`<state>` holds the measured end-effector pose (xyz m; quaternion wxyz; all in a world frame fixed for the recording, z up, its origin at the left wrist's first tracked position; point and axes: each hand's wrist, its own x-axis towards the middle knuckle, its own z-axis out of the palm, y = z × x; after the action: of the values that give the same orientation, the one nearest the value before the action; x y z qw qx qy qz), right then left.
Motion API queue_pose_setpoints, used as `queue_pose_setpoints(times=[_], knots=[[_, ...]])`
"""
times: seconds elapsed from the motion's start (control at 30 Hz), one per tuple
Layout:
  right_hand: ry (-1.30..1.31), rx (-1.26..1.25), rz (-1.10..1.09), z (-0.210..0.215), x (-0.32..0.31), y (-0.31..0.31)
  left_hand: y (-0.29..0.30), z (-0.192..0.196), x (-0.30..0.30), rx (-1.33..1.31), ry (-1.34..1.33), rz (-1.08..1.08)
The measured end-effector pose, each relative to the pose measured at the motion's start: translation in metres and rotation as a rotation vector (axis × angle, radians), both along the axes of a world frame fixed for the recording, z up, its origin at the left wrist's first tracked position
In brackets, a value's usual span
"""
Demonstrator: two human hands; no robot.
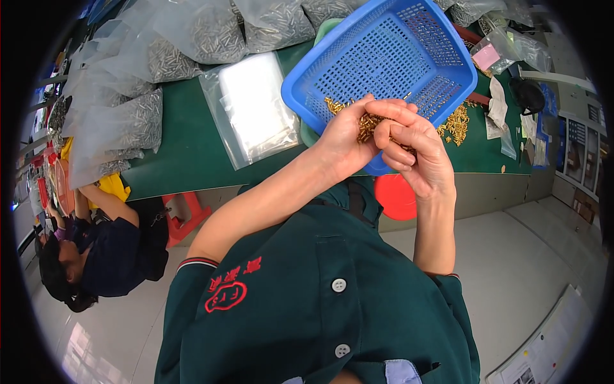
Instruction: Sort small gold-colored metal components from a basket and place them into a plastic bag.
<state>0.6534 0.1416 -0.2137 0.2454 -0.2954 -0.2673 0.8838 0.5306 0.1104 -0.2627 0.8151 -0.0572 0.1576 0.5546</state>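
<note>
Small brass-coloured metal parts point(366, 127) are heaped between my hands, over the near side of a blue perforated plastic basket point(295, 80). My left hand point(347, 132) is cupped around the heap, palm turned inward. Against it, my right hand point(417, 142) has its fingers curled, and some of the parts show beneath them. Part of both sets of fingers is hidden where the hands overlap. More brass-coloured parts lie inside the basket near my left fingers. To the basket's right, a loose pile of brass-coloured parts point(456, 125) rests on the green table point(185, 137).
Clear plastic bags point(256, 105) lie left of the basket. Filled bags of silvery metal parts point(214, 38) line the back and left. A red round stool point(394, 197) stands below the table edge. At the far left, another person point(105, 249) sits at the table.
</note>
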Motion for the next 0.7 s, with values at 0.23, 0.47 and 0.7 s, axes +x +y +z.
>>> queue_pose_setpoints(times=[0.23, 0.47, 0.7], knots=[[-0.043, 0.038, -0.075, -0.004, -0.001, -0.002, -0.001, -0.008, 0.002, -0.002, -0.023, 0.005], [-0.032, 0.059, -0.094, -0.005, 0.000, -0.003, -0.002, -0.013, 0.003, 0.006, 0.025, 0.009], [0.076, 0.065, -0.143, -0.009, 0.000, -0.003, -0.002, -0.008, 0.003, -0.013, 0.015, 0.007]])
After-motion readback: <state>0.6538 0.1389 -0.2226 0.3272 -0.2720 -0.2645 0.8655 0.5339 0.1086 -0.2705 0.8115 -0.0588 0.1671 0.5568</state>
